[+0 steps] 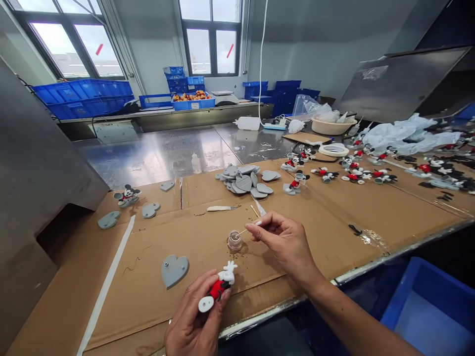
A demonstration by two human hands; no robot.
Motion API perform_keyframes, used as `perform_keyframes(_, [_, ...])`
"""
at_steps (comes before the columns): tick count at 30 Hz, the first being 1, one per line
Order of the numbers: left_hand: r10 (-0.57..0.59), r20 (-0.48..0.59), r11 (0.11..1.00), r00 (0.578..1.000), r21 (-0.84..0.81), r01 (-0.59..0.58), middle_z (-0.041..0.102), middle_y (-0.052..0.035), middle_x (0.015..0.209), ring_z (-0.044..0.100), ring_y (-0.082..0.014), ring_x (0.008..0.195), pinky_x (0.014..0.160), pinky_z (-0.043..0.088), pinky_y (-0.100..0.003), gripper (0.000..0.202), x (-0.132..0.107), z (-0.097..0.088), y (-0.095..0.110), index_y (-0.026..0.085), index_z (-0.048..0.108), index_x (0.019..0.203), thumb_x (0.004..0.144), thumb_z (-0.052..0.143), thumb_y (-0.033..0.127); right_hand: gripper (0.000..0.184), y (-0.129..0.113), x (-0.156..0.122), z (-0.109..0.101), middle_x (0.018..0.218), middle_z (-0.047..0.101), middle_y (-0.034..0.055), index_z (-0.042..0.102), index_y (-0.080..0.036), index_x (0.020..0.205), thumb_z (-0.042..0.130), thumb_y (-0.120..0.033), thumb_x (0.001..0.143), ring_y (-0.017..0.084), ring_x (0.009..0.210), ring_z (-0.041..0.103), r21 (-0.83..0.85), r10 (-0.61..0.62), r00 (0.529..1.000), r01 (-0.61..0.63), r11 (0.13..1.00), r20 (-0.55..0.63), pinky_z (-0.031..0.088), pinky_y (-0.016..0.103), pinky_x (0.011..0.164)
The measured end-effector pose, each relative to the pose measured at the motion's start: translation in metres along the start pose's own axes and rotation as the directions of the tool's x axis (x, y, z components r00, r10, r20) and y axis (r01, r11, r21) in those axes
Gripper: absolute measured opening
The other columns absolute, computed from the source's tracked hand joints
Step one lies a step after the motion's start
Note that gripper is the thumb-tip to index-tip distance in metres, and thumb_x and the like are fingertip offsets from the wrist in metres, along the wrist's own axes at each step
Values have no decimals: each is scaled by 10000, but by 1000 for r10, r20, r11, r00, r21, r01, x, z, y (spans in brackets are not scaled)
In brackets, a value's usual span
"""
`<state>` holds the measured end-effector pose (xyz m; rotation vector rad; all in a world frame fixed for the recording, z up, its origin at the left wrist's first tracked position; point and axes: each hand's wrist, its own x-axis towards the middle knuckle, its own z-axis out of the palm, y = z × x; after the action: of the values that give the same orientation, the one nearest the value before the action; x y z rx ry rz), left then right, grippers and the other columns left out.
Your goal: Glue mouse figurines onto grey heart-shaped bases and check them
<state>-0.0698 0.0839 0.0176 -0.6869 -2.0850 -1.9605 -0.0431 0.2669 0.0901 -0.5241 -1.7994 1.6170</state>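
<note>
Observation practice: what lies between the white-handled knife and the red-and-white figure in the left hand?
A small clear glass jar, in the head view.

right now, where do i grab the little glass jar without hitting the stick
Grip the round wall of the small glass jar low down, coming in from the left, away from your right hand and its thin stick, which reach the jar's top from the right. It stands upright on the cardboard, so a side pinch fits.

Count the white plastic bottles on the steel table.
2: a bottle lying on its side toward the back, and a smaller bottle standing upright near the cardboard. Others could be hidden.
</note>
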Motion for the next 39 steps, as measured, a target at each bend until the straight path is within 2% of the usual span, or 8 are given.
perform_keyframes(3, [-20,-8,1000,1000,5,20,749,65,1000,684,-108,946,925,458,-131,161,-1,1,1,313,744,955,797,742,282,301,-13,-10,-2,601,656,3,647,-168,642,867,-373,615,125,534,616,155,40,999,-42,987,11,540,226,549])
perform_keyframes(6, [-8,-20,1000,1000,30,9,748,76,1005,677,-98,946,934,445,-121,165,0,0,1,326,743,957,795,747,297,273,-26,-23,-5,584,647,-9,640,-170,611,877,-305,602,111,516,612,223,70,995,-84,971,70,531,197,523])
perform_keyframes(10, [66,-29,998,997,20,-65,753,71,1003,684,-110,928,923,464,-145,199,1,0,1,328,743,978,788,755,269,243,-32,-34,-5,592,643,-11,641,-162,604,866,-252,608,91,522,597,226,119,984,-147,963,134,502,168,528])
perform_keyframes(19, [60,-25,998,998,-32,-61,757,35,997,690,-144,929,899,494,-177,196,1,1,-1,305,749,971,780,760,263,228,-23,-38,1,600,621,-12,629,-161,624,819,-282,662,98,538,580,172,139,972,-173,970,192,481,192,545])
perform_keyframes(24, [75,-21,997,997,-28,-75,756,41,1007,689,-138,933,908,489,-175,207,3,0,-1,302,746,976,782,750,230,221,-27,-37,-1,592,634,-9,642,-162,605,838,-259,636,93,527,582,184,125,982,-150,971,141,484,173,523])
perform_keyframes(30, [39,-33,997,999,-63,-41,757,17,982,691,-151,939,900,497,-179,189,-2,-2,-3,296,756,961,773,768,280,235,-35,-32,7,586,649,-12,661,-171,603,878,-261,602,94,516,609,267,85,990,-114,957,117,522,154,518])
perform_keyframes(34, [42,-62,999,997,-18,-43,757,3,970,699,-150,911,880,509,-180,157,-8,-13,-6,298,754,946,803,741,360,249,-29,-25,12,570,653,-4,672,-175,599,890,-295,590,103,516,614,251,55,996,-72,965,73,536,169,527])
perform_keyframes(39, [174,-124,973,977,174,-151,761,20,970,710,-128,875,894,504,-147,187,2,-51,-1,318,749,954,827,693,444,284,-14,-13,2,551,646,8,680,-172,622,892,-356,576,129,523,617,181,61,997,-53,982,-42,535,214,536])
